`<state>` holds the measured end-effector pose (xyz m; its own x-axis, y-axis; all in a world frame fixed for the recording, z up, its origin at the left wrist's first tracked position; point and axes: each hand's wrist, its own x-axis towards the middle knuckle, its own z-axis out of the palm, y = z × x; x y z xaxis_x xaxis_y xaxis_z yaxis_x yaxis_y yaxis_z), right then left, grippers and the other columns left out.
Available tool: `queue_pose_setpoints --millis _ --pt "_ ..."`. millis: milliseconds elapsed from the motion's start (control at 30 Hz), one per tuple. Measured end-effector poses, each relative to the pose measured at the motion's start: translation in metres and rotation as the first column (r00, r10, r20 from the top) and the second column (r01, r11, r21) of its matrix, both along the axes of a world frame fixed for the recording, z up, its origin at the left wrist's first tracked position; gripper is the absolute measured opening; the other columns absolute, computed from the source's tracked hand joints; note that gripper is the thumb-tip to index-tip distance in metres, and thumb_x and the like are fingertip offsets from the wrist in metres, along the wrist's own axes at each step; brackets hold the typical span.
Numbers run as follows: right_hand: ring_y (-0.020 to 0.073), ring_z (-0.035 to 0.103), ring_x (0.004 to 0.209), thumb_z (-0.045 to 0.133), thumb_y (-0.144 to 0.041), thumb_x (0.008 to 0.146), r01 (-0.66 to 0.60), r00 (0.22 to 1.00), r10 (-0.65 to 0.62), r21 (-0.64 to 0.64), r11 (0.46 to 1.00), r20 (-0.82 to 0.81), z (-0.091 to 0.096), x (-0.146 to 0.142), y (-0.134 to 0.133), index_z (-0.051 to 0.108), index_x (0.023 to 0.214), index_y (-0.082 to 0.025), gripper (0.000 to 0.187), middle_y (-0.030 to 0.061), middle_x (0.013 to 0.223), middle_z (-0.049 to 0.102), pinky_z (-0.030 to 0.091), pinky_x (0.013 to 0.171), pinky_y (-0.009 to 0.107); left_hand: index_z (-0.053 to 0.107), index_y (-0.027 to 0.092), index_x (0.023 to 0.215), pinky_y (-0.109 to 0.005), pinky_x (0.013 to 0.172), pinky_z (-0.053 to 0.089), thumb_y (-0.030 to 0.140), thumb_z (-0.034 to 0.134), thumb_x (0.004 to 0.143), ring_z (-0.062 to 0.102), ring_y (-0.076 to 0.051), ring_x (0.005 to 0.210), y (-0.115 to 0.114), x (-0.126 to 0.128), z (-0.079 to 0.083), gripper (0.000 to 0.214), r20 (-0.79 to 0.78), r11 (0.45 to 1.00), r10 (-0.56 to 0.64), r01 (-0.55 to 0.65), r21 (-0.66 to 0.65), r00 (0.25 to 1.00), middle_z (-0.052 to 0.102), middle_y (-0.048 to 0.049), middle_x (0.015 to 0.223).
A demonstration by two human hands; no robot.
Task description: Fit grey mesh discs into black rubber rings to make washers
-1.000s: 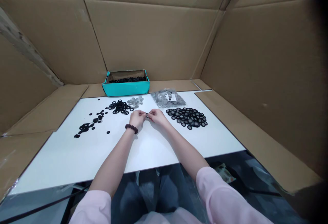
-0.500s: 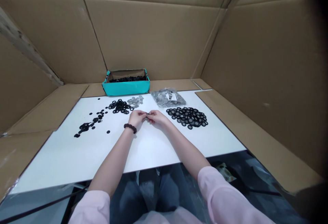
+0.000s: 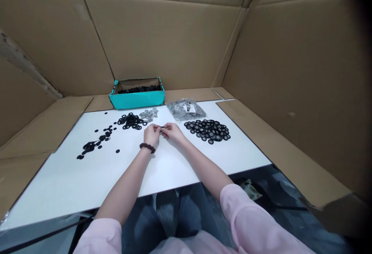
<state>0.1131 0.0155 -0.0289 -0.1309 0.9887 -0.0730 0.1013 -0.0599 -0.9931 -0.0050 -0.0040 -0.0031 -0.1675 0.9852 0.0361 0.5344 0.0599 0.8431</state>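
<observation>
Right now the left hand (image 3: 151, 134) and the right hand (image 3: 173, 131) meet over the white tabletop (image 3: 174, 165). Their fingertips are pinched tight on one small dark piece (image 3: 161, 129). It is too tiny to tell just what it is. It is held near the middle, between the black rings (image 3: 130, 121) and the pile of rings with gray middles (image 3: 207, 131). The piece is so small that a loose pinch could let it pop out, roll, and get lost in a pile or drop off the near edge. A hard squeeze might bend it. An elbow swing could push the piles together. The bag of gray discs (image 3: 186, 108) and the teal box (image 3: 136, 93) lie farther back.
</observation>
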Motion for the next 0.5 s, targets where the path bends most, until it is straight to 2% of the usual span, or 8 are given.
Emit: queue_pose_setpoints --millis 67,133,200,267,400,500 --pt "0.0089 0.048 0.041 0.058 -0.017 0.072 0.064 0.997 -0.063 0.018 0.998 -0.034 0.002 -0.005 -0.002 0.050 0.075 -0.018 0.008 -0.0061 0.048 0.052 0.040 0.044 0.019 0.063 0.015 0.078 -0.030 0.078 0.049 0.017 0.056 0.078 0.065 -0.018 0.077 0.001 0.003 -0.001 0.008 0.061 0.999 0.051 -0.052 0.016 0.997 0.070 -0.0088 0.081" --pt "0.0102 0.053 0.048 0.055 -0.017 0.073 0.148 0.989 -0.143 0.140 0.979 -0.047 0.006 -0.009 -0.006 0.050 0.081 -0.020 0.010 -0.0062 0.055 0.054 0.043 0.050 0.020 0.062 0.014 0.083 -0.028 0.070 0.050 0.018 0.054 0.080 0.063 -0.016 0.069 0.002 0.005 -0.002 0.009 0.205 0.996 0.083 -0.083 -0.011 0.975 0.068 -0.0073 0.079" --pt "0.0116 0.056 0.057 0.052 -0.019 0.075 0.185 0.983 -0.183 0.263 0.947 -0.032 0.009 -0.010 -0.009 0.050 0.082 -0.020 0.008 -0.0041 0.062 0.056 0.045 0.059 0.022 0.060 0.013 0.084 -0.026 0.059 0.049 0.019 0.054 0.080 0.057 -0.012 0.057 0.004 0.007 -0.001 0.010 0.366 0.994 0.096 -0.073 -0.076 0.926 0.063 -0.0037 0.071" --pt "0.0128 0.057 0.064 0.049 -0.020 0.077 0.184 0.981 -0.191 0.331 0.925 -0.012 0.012 -0.011 -0.012 0.051 0.083 -0.020 0.006 -0.0014 0.069 0.057 0.046 0.066 0.024 0.058 0.012 0.080 -0.024 0.054 0.046 0.020 0.055 0.079 0.051 -0.009 0.049 0.005 0.007 0.001 0.008 0.465 0.992 0.095 -0.045 -0.118 0.880 0.057 0.0004 0.061" --pt "0.0143 0.056 0.070 0.045 -0.022 0.080 0.188 0.982 -0.183 0.379 0.906 -0.049 0.011 -0.015 -0.017 0.054 0.088 -0.019 0.012 0.0008 0.075 0.058 0.046 0.071 0.025 0.054 0.014 0.076 -0.023 0.050 0.043 0.019 0.056 0.079 0.048 -0.008 0.047 0.005 0.008 0.005 0.006 0.528 0.993 0.045 0.018 -0.114 0.848 0.052 0.0031 0.058" --pt "0.0147 0.056 0.070 0.043 -0.022 0.082 0.202 0.979 -0.186 0.338 0.919 -0.081 0.010 -0.021 -0.021 0.055 0.090 -0.019 0.014 0.0010 0.076 0.058 0.047 0.069 0.024 0.050 0.015 0.076 -0.021 0.049 0.042 0.018 0.049 0.083 0.049 -0.009 0.049 0.006 0.011 0.005 0.008 0.535 0.990 0.025 0.053 -0.131 0.844 0.051 0.0028 0.059"
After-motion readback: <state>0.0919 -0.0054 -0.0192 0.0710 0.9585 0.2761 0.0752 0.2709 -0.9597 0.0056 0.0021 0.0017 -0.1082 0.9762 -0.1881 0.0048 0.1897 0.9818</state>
